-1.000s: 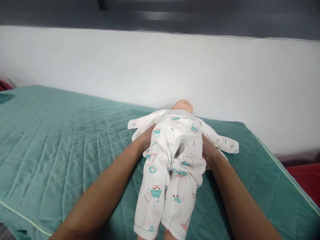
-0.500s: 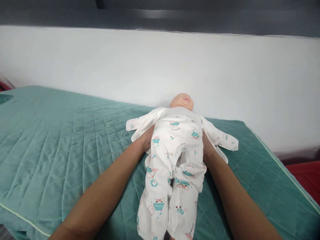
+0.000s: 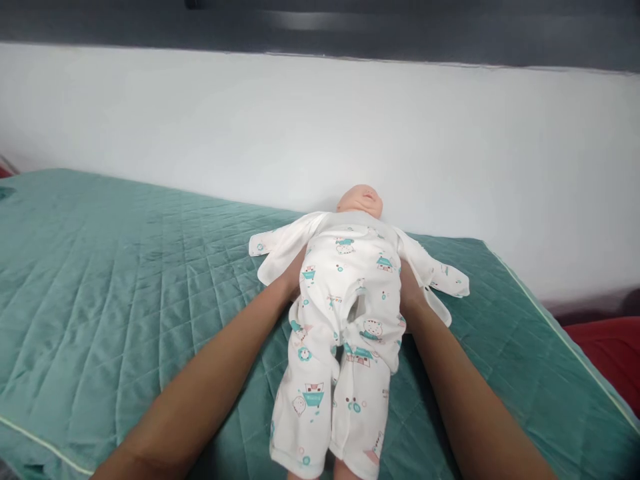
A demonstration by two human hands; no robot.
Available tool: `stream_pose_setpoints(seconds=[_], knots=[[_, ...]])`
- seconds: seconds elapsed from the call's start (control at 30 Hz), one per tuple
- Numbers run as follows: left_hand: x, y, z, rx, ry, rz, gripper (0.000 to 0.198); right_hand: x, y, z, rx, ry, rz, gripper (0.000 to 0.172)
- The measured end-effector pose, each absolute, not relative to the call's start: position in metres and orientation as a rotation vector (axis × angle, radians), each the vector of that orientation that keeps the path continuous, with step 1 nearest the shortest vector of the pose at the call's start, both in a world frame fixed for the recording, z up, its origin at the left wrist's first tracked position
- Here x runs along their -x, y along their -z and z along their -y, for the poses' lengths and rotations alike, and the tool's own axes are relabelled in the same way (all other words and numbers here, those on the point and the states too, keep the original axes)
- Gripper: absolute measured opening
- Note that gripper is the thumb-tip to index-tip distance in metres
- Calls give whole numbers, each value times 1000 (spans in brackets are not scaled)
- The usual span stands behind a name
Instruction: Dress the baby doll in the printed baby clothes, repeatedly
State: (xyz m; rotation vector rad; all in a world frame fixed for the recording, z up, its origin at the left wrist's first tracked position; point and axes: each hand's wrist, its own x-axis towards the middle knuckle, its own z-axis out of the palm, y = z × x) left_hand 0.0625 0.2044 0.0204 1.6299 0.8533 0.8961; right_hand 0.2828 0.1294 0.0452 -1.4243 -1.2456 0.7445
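A baby doll (image 3: 359, 201) lies on its back, head toward the wall. It wears a white long-sleeved top (image 3: 293, 237), spread out at both sides, and white printed pants (image 3: 353, 267) pulled up high over the belly. My left hand (image 3: 296, 272) is against the doll's left-of-view side at the waist, reaching in beneath the top. Opposite it, my right hand (image 3: 409, 287) presses against the other side. The fingers of both hands are hidden behind the doll's body and clothes. Bare lower legs of the doll show below the pant hems.
A green quilted cover (image 3: 150, 267) with a pale piped edge lies under the doll. Behind it stands a white wall (image 3: 200, 120) with a dark band above. Something red (image 3: 607, 347) is beyond the right edge.
The view has shifted slightly, so everything sits a little higher and further left. More of the doll's bare legs shows at the bottom. Both hands stay at the doll's sides.
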Motion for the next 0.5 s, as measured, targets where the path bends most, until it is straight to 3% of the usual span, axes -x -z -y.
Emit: stream_pose_setpoints(seconds=[0.17,0.37,0.5], knots=[[-62,-19,-210,-1912,-911,-921,51,-282,-48,-129,1426,-781,1193,14],[-56,-27,-211,-1924,-1008,-916,34,-275,-46,-128,1325,-947,1037,31],[-53,-34,-208,-1952,-1129,-984,29,-282,-37,-133,1285,-1005,963,28]])
